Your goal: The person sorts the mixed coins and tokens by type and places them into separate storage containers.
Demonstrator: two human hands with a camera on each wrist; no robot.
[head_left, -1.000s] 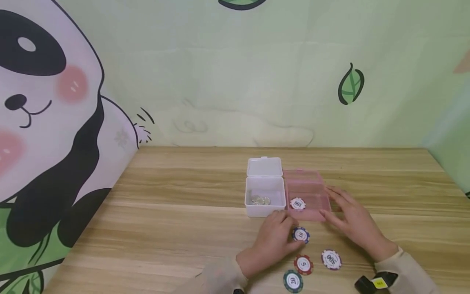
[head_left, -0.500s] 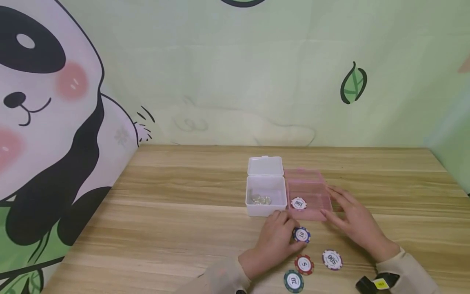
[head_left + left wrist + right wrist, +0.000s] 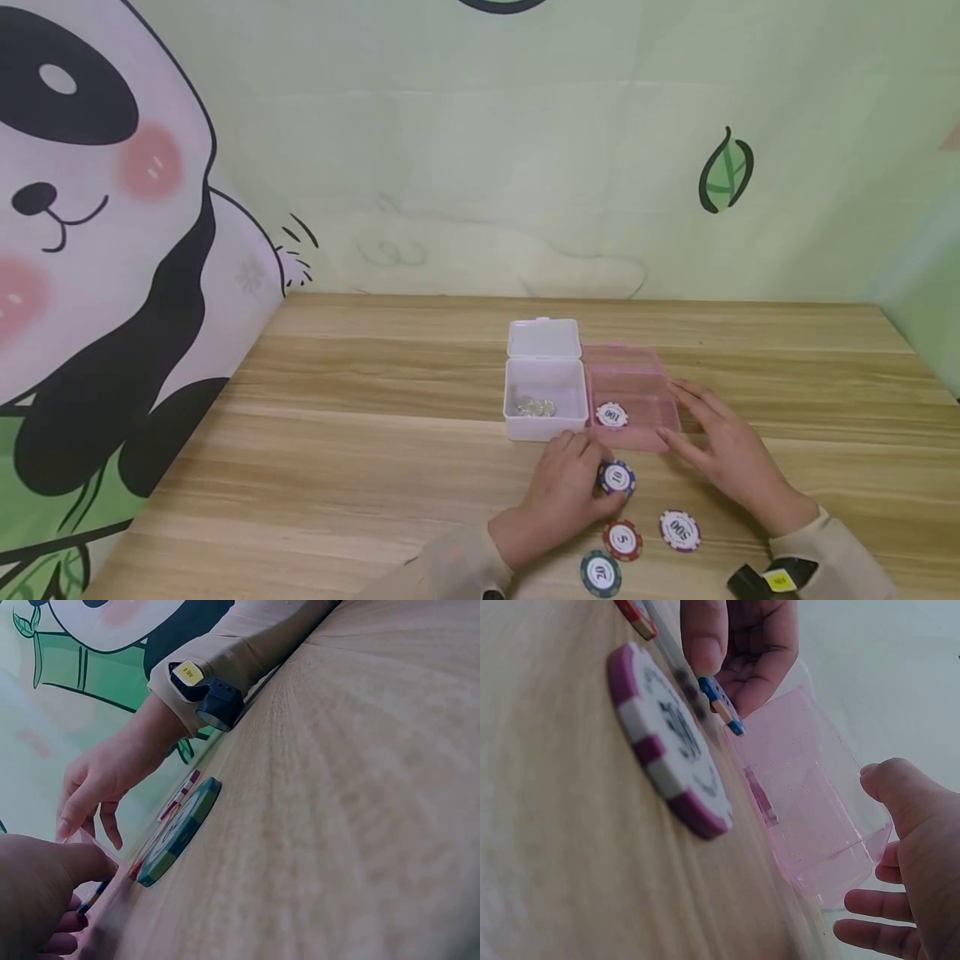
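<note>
My left hand [image 3: 558, 492] pinches a blue-edged poker chip [image 3: 618, 478] marked 10, just in front of the boxes. Tilted edge-on in the right wrist view, this blue chip [image 3: 722, 706] sits between thumb and fingers close to the table. My right hand [image 3: 738, 467] touches the right side of an open pink see-through box [image 3: 654, 415], thumb near its front corner and fingers extended. Inside that box lies a white poker chip [image 3: 612, 416] marked 100. Against its left side stands an open white box [image 3: 543, 428] with several clear, glassy pieces [image 3: 536, 407].
Nearer on the wooden table [image 3: 337, 467] lie a red chip [image 3: 622, 542] marked 5, a green chip [image 3: 601, 574] marked 20, and a white and purple chip [image 3: 679, 531] marked 500. A panda-printed backdrop [image 3: 465, 167] rises behind the table's far edge.
The blue chip has tipped up slightly between my left thumb and fingers. My right hand stays at the pink box, and the head view has shifted a little.
</note>
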